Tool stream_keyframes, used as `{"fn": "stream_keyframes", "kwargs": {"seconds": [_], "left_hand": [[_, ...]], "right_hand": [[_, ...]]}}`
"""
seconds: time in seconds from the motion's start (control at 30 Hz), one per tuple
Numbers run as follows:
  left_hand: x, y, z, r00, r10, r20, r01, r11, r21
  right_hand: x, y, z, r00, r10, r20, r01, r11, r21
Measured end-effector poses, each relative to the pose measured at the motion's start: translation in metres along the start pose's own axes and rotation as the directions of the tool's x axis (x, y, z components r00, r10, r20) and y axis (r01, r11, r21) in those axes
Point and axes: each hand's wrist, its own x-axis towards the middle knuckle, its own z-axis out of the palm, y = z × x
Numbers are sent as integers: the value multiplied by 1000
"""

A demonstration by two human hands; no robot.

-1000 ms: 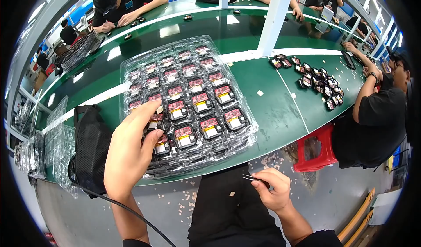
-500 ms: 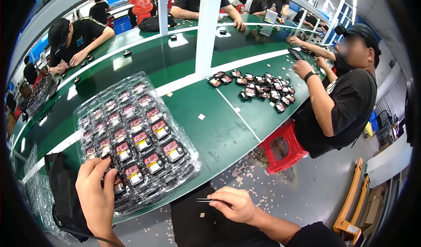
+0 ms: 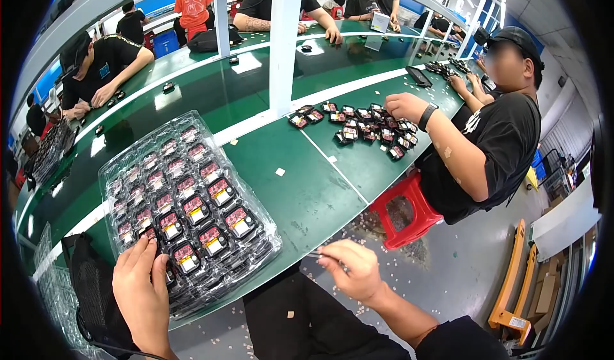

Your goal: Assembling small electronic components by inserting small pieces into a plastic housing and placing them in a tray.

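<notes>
A stack of clear plastic trays point(image 3: 271, 237) lies on the green table's near edge, filled with small black devices point(image 3: 213, 239) in rows, each with a red, white and yellow face. My left hand point(image 3: 139, 296) is at the stack's near-left corner. Its thumb and fingers close round one small black device, mostly hidden by them. My right hand point(image 3: 355, 272) hovers right of the stack, off the table's edge, pinching thin metal tweezers point(image 3: 313, 253). Only a short, blurred bit of the tweezers shows beyond the fingertips.
Loose black devices point(image 3: 364, 130) lie piled on the table at right, under the hand of a person point(image 3: 486, 136) beside a red stool point(image 3: 403, 213). A white post point(image 3: 281, 46) rises behind the trays. A black bag point(image 3: 96, 289) hangs at left. Other people work across the conveyor.
The view has shifted slightly right. My right hand has risen nearer the table edge, its tweezers turned. The neighbouring person has put a dark flat object down and now reaches over the pile.
</notes>
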Motion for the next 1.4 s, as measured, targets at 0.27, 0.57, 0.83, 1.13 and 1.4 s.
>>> {"fn": "stream_keyframes", "kwargs": {"seconds": [0.27, 0.57, 0.83, 1.13, 1.4], "left_hand": [[-1, 11, -3, 1000, -14, 11, 14, 1000, 0], [-9, 22, 3, 945, -2, -328, -30, 995, -93], [-58, 63, 28, 803, 349, -482, -538, 773, -337], [-101, 103, 73, 874, -97, 475, 415, -356, -837], [-108, 92, 84, 752, 109, 650, 555, -637, -535]], "right_hand": [[82, 91, -23, 960, 190, -208, -270, 827, -492], [146, 128, -25, 881, 427, -203, -463, 692, -553], [128, 118, -32, 964, 147, -224, -242, 836, -493], [49, -11, -21, 907, -310, 286, 283, 950, 131], [24, -29, -3, 789, -336, 515, 277, 942, 190]]}}
